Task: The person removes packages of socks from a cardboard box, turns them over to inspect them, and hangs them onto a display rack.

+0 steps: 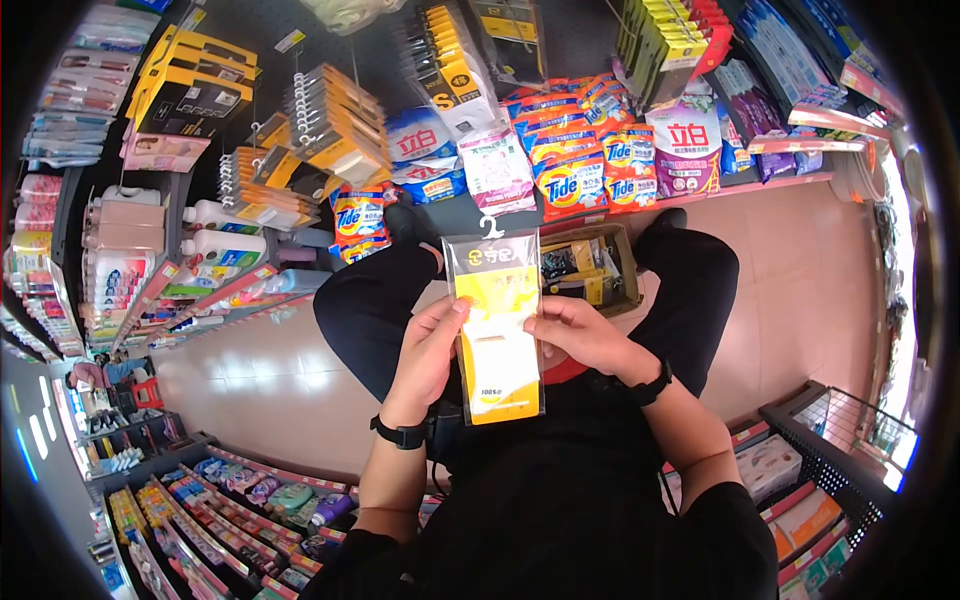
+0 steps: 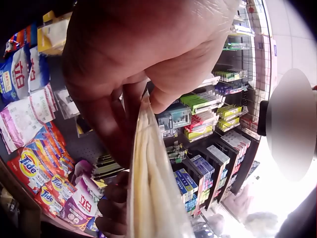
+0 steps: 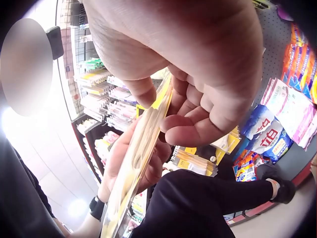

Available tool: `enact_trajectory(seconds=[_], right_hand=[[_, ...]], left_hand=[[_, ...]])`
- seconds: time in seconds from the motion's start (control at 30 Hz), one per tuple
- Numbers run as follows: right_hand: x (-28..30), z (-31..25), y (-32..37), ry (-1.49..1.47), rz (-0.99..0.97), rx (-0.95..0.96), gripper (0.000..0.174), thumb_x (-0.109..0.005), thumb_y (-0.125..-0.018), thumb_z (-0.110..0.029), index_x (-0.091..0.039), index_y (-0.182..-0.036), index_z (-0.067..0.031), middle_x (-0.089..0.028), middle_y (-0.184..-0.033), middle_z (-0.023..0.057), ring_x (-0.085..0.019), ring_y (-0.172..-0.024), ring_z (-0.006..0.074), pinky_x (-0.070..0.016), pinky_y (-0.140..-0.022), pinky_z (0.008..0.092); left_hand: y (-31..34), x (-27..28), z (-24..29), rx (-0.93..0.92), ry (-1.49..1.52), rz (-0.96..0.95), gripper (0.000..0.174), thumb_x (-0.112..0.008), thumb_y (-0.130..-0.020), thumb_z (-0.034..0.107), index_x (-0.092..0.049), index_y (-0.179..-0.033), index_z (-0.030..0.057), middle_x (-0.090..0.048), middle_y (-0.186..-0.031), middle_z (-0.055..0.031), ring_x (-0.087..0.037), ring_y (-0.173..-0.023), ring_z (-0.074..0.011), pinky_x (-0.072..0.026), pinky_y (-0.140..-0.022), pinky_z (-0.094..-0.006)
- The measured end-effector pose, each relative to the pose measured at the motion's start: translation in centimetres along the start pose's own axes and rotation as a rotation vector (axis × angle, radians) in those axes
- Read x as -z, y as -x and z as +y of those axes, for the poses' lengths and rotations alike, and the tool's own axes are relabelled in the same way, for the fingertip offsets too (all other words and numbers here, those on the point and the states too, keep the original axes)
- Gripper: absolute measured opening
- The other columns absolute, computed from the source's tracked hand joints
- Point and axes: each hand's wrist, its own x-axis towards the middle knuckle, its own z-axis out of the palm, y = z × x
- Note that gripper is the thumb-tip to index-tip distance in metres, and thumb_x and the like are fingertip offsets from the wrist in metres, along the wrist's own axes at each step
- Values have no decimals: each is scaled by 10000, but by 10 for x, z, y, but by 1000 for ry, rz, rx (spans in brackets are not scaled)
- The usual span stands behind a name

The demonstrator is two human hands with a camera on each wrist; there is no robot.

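Right in front of me, the shelf (image 1: 458, 213) carries orange Tide bags (image 1: 568, 187) near its front edge, pink-and-white bags (image 1: 686, 148) either side, blue-and-white bags (image 1: 424, 148) farther left.

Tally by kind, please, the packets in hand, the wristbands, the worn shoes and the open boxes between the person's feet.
Held packet: 1
Wristbands: 2
Worn shoes: 2
Open box: 1
Total: 6
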Motion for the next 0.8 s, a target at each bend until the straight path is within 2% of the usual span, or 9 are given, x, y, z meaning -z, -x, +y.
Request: enact_trajectory(seconds=[0.07,0.13,0.3,0.53,0.57,0.6,0.7,0.73,0.8], right_hand=[[-2,-3,-1,29,-11,8,237,-619,-1031,-206,-668,-1172,-23,-626,-836,-36,-556,-718,29,-493,-665,222],[-7,-12,0,-2,37,-20,226,-629,-1021,-210,-669,-1103,-3,-630,-839,-26,-540,-738,40,-456,-675,227],[-8,-7,-5,-15,11,-39,207,-630,-1023,-202,-669,-1123,-25,-616,-831,-59,-524,-721,18,-449,-669,207],[-9,-3,-12,8,32,-22,170,-630,-1024,-189,-659,-1108,-44,-615,-813,-58,-537,-713,21,-448,-646,199],[-5,-1,-13,13,7,-52,168,-623,-1026,-171,-649,-1121,-36,-648,-877,-40,-584,-776,33,-485,-708,212],[-6,-4,-14,31,0,-56,168,-623,-1026,-171,-649,-1121,-36,-648,-877,-40,-584,-776,33,-485,-708,212],[-15,-15,-18,6,15,-35,182,-611,-1028,-136,-629,-1163,-13,-685,-1052,7,-637,-954,69,-512,-858,251],[-18,-18,-20,25,10,-41,182,-611,-1028,-136,-629,-1163,-13,-685,-1052,7,-637,-954,69,-512,-858,251],[-22,-22,-26,42,7,22,198,-620,-1024,-126,-618,-1190,-19,-673,-1099,10,-626,-979,69,-506,-858,245]], left_hand=[[0,3,-2,5,7,0,322,-550,-1071,224,-654,-1231,-36,-725,-1117,-75,-695,-955,-113,-540,-828,-247],[-1,7,-5,-5,18,4,325,-556,-1069,234,-657,-1229,-31,-727,-1104,-68,-692,-945,-107,-537,-824,-246],[1,12,-3,3,10,-26,337,-573,-1063,276,-671,-1222,-4,-735,-1054,-38,-676,-908,-79,-517,-791,-236],[-3,26,-14,-20,80,-25,346,-571,-1063,300,-666,-1237,17,-730,-1036,-17,-664,-880,-50,-482,-715,-212],[-2,26,-13,-14,91,-15,339,-564,-1066,299,-661,-1238,23,-728,-1031,-9,-661,-883,-44,-477,-708,-206],[-2,26,-12,-8,103,-6,333,-557,-1069,299,-655,-1239,30,-725,-1026,-1,-659,-886,-38,-472,-701,-201],[-3,30,-8,-31,153,7,309,-541,-1076,283,-644,-1225,33,-721,-1045,-7,-670,-901,-57,-505,-740,-215],[-4,30,-6,-42,170,10,309,-541,-1076,283,-644,-1225,33,-721,-1045,-7,-670,-901,-57,-505,-740,-215],[-6,28,3,-52,258,50,298,-526,-1080,267,-622,-1234,31,-706,-1104,-30,-675,-971,-95,-529,-838,-252]])
